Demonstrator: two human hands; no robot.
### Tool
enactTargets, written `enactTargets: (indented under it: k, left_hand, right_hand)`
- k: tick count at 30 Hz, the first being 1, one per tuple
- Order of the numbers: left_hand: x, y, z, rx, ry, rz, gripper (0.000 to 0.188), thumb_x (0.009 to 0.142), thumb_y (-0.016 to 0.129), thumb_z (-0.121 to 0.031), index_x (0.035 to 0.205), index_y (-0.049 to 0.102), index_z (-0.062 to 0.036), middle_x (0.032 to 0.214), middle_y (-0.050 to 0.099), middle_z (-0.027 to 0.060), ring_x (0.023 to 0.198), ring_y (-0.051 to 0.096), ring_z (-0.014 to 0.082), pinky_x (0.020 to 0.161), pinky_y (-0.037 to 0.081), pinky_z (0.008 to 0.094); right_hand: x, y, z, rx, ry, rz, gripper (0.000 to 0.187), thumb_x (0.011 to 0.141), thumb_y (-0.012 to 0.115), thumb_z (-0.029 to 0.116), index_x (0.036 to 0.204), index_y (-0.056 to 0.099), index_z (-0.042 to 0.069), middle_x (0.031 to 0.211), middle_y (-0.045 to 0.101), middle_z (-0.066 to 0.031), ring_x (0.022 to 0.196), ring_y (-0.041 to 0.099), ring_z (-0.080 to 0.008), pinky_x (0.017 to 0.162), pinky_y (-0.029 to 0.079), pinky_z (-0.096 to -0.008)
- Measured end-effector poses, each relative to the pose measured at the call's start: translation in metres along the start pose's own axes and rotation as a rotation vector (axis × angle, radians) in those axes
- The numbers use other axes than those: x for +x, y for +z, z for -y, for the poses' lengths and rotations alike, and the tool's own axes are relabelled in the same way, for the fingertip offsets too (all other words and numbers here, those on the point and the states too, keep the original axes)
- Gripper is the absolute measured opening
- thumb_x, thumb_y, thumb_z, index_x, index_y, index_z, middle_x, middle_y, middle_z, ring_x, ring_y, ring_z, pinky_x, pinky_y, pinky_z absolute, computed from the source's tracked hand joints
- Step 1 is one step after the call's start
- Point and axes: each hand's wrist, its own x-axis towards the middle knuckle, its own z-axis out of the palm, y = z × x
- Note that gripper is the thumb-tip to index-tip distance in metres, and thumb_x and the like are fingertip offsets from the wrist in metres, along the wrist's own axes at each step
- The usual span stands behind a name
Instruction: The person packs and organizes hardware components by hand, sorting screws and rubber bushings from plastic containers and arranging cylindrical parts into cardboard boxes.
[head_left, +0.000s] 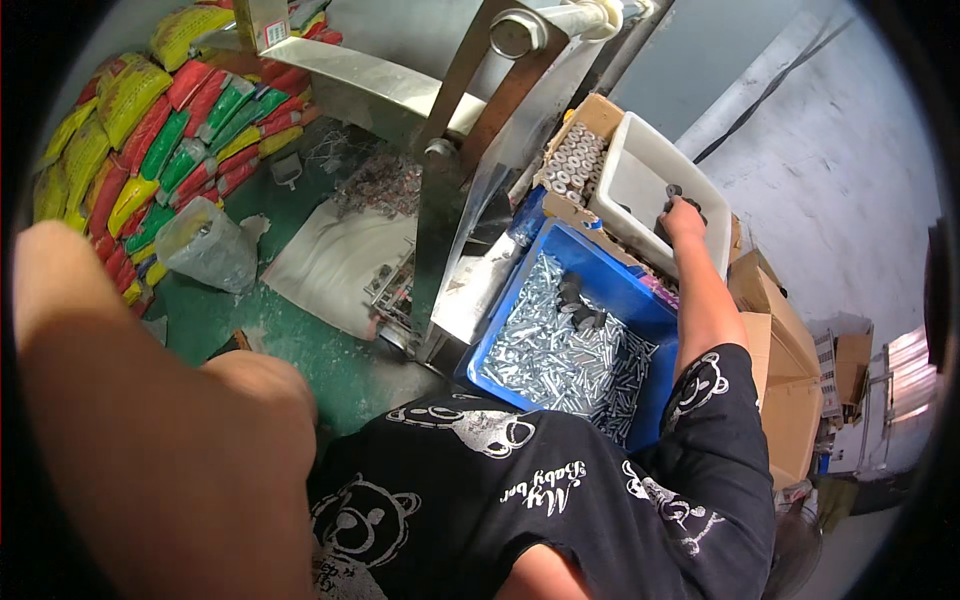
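My right hand (685, 217) reaches into a white plastic bin (640, 150). Its fingers are closed round a dark round piece (674, 190) that seems to have a hole in its middle; more dark pieces lie close by, partly hidden by the hand. Beside that bin stands a blue bin (480, 365) full of shiny metal pins (545, 350), with a few black round pieces (572, 292) on top. Bare skin, blurred and very near, fills the left side, seemingly my left arm (150, 430); no left hand can be made out.
A cardboard box (552, 190) of grey ring-shaped parts adjoins the white bin. Open cardboard cartons (790, 370) stand at the right. A metal machine frame (440, 200) rises ahead. Colourful sacks (130, 120) are piled at the far left, near a translucent bag (208, 245) on the green floor.
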Motion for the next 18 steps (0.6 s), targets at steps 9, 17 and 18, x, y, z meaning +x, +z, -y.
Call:
enactTargets:
  k: [9,17,18]
  left_hand:
    - [0.015,-0.017,0.009,-0.050,-0.062,-0.014,0.022,0.085,0.053,-0.004,0.065,0.061,-0.0011,0.057,0.054,0.0109,0.052,0.054,0.0188,0.052,0.049,0.0351]
    - [0.016,-0.013,0.019,-0.075,-0.136,-0.031,0.022,0.085,0.053,-0.005,0.065,0.061,-0.0011,0.057,0.054,0.0109,0.053,0.053,0.0188,0.052,0.049,0.0357]
    - [0.016,-0.015,0.024,-0.097,-0.156,-0.030,0.022,0.086,0.053,-0.005,0.065,0.061,-0.0011,0.057,0.054,0.0109,0.053,0.053,0.0188,0.052,0.049,0.0357]
  right_hand:
    - [-0.005,-0.010,-0.025,0.317,-0.059,-0.311,0.035,0.080,0.065,0.027,0.112,0.066,0.014,0.089,0.069,-0.0131,0.076,0.066,-0.0243,0.067,0.052,-0.0377]
    - [-0.141,-0.053,0.170,0.931,-0.655,0.419,0.026,0.082,0.063,0.017,0.107,0.067,0.014,0.068,0.054,0.0030,0.054,0.046,-0.0055,0.046,0.036,-0.0240]
    - [-0.144,-0.045,0.184,0.847,-0.587,0.447,0.025,0.081,0.064,0.019,0.105,0.068,0.013,0.069,0.057,0.0007,0.057,0.048,-0.0072,0.050,0.040,-0.0265]
